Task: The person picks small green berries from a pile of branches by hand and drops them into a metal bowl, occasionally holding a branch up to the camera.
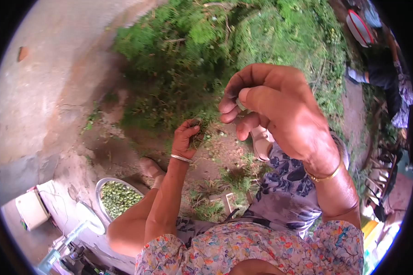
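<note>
My left hand (186,140) is closed around a thin green sprig (197,137), low over the ground between my feet. Most of what it grips is hidden by the fingers. Raised close to the camera, my right hand (277,107) has loosely curled fingers with gaps between them, and I see nothing in it. Beyond both hands spreads a large heap of cut green branches (179,64) with fine leaves. A round metal bowl (97,191) stands left of my left knee and holds many small green pieces (119,197), perhaps pods or berries.
Loose sprigs (243,178) lie on the dirt between my legs. Bare concrete (55,91) stretches to the left, with a brick fragment (22,54). A pale fan (89,219) and a white box (32,210) stand lower left. Another person's foot (357,75) shows at right.
</note>
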Action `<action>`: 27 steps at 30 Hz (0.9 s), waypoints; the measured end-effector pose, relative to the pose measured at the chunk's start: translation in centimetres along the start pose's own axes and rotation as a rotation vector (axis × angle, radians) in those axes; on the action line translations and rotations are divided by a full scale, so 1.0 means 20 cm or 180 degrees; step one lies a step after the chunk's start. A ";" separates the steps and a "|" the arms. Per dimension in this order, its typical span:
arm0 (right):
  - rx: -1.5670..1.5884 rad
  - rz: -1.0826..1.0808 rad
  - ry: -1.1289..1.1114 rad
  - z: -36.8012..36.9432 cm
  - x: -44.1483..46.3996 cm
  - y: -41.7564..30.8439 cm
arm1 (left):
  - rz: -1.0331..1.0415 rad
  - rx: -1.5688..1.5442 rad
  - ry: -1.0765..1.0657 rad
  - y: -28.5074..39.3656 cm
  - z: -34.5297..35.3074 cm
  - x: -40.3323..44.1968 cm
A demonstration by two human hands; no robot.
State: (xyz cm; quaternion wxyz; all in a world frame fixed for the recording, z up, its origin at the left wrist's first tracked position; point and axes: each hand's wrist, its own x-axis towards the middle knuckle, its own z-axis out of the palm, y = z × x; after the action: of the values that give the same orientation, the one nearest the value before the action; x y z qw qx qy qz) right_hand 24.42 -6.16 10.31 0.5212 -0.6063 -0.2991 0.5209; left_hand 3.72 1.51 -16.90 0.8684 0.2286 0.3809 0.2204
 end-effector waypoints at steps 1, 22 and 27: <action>0.0530 0.0208 0.0057 0.02 0.01 0.01 | 0.0119 0.0045 0.0003 0.09 0.07 -0.05; -0.1849 -0.0942 -0.0675 0.27 0.05 0.26 | 0.0328 -0.0307 -0.0312 0.51 0.58 -0.66; -0.1838 -0.1178 -0.0425 0.27 0.06 0.25 | 0.0415 0.0726 0.0050 0.54 0.60 -0.68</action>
State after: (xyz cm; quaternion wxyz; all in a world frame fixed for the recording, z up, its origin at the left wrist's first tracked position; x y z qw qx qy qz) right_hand 18.78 -4.69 5.66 0.3930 -0.6289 -0.5724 0.3499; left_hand 2.28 -0.14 4.07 0.8176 0.3483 0.3947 0.2333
